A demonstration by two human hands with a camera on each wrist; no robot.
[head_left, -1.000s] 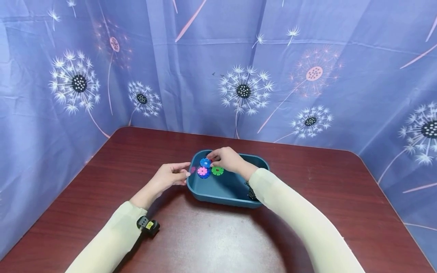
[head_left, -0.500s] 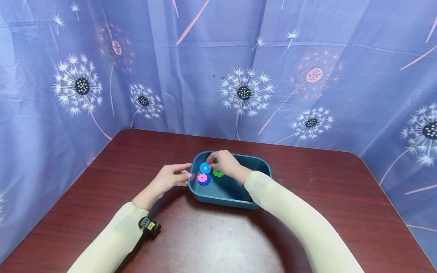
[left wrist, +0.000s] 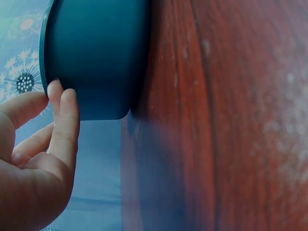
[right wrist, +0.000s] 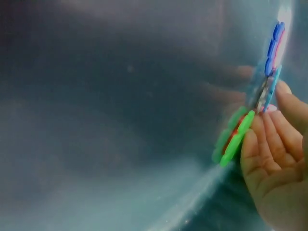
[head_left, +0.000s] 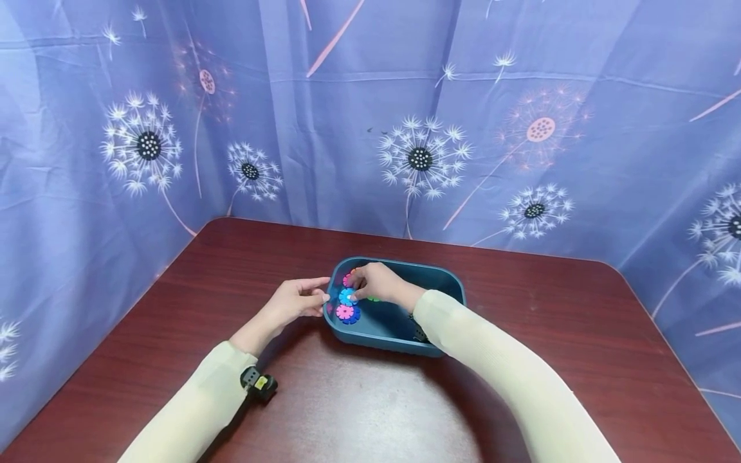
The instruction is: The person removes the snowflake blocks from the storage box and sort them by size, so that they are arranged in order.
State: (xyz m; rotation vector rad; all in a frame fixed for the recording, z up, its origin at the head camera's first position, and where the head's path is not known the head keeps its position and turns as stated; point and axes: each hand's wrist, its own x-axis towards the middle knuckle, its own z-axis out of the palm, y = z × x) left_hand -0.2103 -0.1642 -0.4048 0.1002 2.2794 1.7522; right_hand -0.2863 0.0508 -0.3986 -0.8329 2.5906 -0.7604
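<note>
A dark teal basin (head_left: 399, 345) sits on the table, seen from above in the head view. My left hand (head_left: 287, 306) holds its left end, thumb and fingertips at the rim (left wrist: 43, 53). Inside the basin, my right hand (head_left: 379, 283) pinches a light blue notched plastic disc (head_left: 347, 296) between thumb and fingers. A pink disc (head_left: 345, 312) overlaps a dark blue disc (head_left: 355, 316) just in front of it. Behind, a magenta disc (head_left: 347, 279) is partly covered by my fingers. A green disc (right wrist: 238, 139) with red beside it lies by my fingertips in the right wrist view.
The brown wooden table (head_left: 173, 308) reaches back to a blue curtain (head_left: 347, 161) printed with dandelions. A black strap with a small device (head_left: 260, 382) is on the left wrist. The basin's walls surround the right hand.
The light blue, pink and dark blue discs have shifted toward the basin's near side with my right hand. More of the magenta disc shows behind. My left hand stays at the rim.
</note>
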